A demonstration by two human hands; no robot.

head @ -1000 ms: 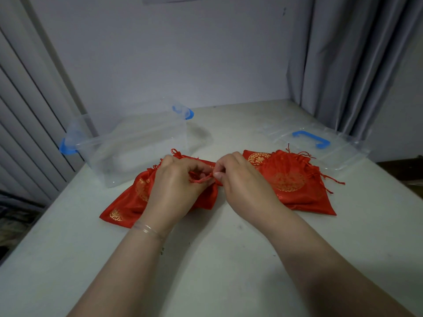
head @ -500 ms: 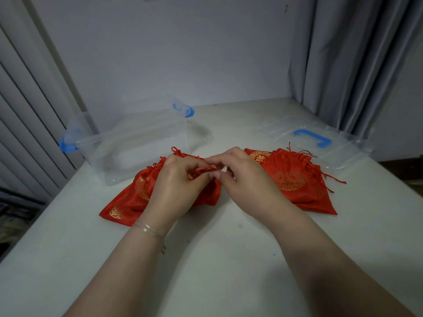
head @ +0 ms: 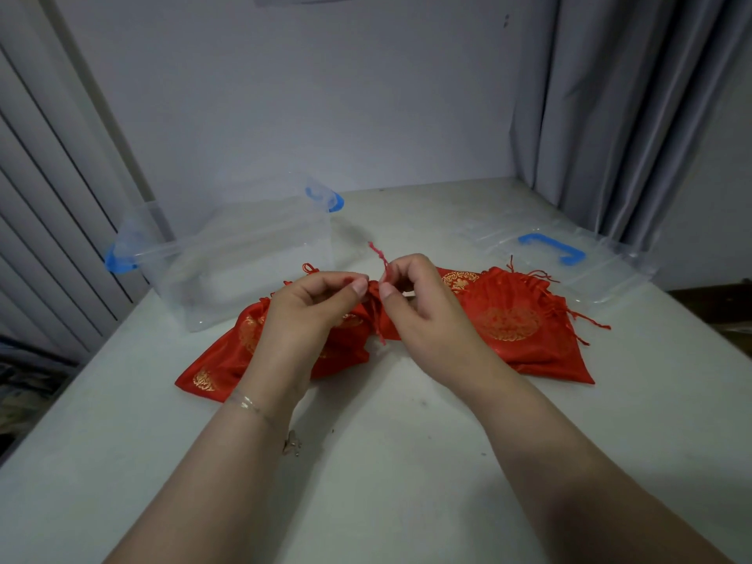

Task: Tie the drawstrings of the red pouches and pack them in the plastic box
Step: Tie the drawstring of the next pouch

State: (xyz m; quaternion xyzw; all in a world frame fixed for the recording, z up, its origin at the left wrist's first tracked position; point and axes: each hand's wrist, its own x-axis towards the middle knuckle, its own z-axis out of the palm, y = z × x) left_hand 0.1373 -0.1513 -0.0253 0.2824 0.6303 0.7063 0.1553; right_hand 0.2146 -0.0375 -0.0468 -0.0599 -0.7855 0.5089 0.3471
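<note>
1. So I'm watching the left hand and the right hand working almost knuckle to knuckle over the gathered mouth of the near-left red pouch, which is lying flat on the surface.
2. Right grip is pinching a drawstring between thumb and forefinger. One end is sticking up and away toward the far side, the other is dangling down toward me past the pouch mouth. So the cord's long axis is running near-to-far, roughly upright.
3. Left grip is pinched too, thumb against fingertips right at the pouch neck. I'm guessing it's holding the other cord, but I can't actually see that strand.
4. The bit that matters: the free tail is sitting on the right hand's side of the neck, so I'm thinking the right hand is the one to wrap it across, with the left just anchoring.
5. The second pouch is lying just right of the hands, its strings splayed out right.
6. The plastic box is sitting open at far left, nearer the left hand. Its lid is lying far right.
</note>
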